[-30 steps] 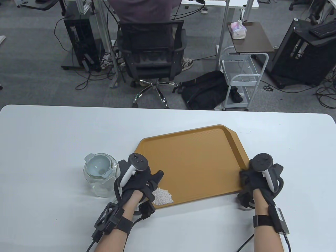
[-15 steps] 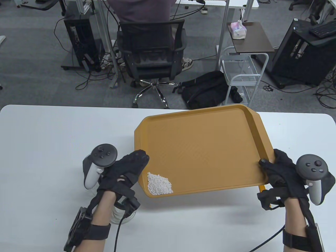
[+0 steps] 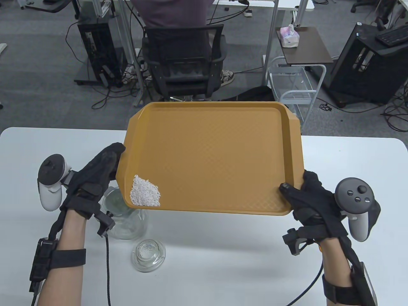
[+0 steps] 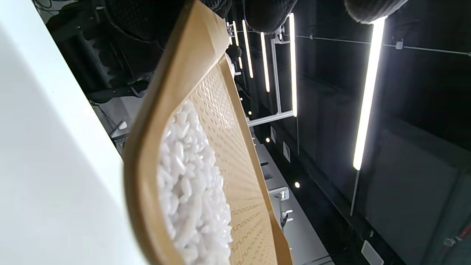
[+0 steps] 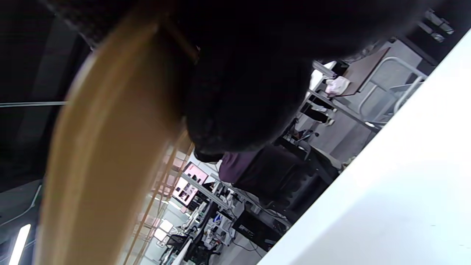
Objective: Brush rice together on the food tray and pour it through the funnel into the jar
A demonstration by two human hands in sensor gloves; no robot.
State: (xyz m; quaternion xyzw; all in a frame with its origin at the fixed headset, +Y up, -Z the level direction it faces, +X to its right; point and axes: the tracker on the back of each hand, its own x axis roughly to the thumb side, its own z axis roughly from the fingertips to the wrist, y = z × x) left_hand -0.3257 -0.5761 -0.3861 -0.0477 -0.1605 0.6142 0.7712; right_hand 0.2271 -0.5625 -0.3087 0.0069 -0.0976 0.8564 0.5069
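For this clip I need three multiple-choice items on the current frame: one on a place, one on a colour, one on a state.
1. Where on the tray does the rice lie?
A. In the near-left corner
B. In the middle
C. Along the far-right edge

2. What colour is the tray?
A. Blue
B. Orange-brown
C. Green

3. How is the tray held?
A. Flat on the table, untouched
B. By the left hand alone
C. Lifted off the table, a hand on each side

Key: 1 A, the white pile sits in the corner beside the left hand, above the funnel on the jar. 2 B, the whole tray shows orange-brown in the table view and the left wrist view. 3 C, the left hand grips the left edge and the right hand the near-right corner, with the tray tilted above the table.
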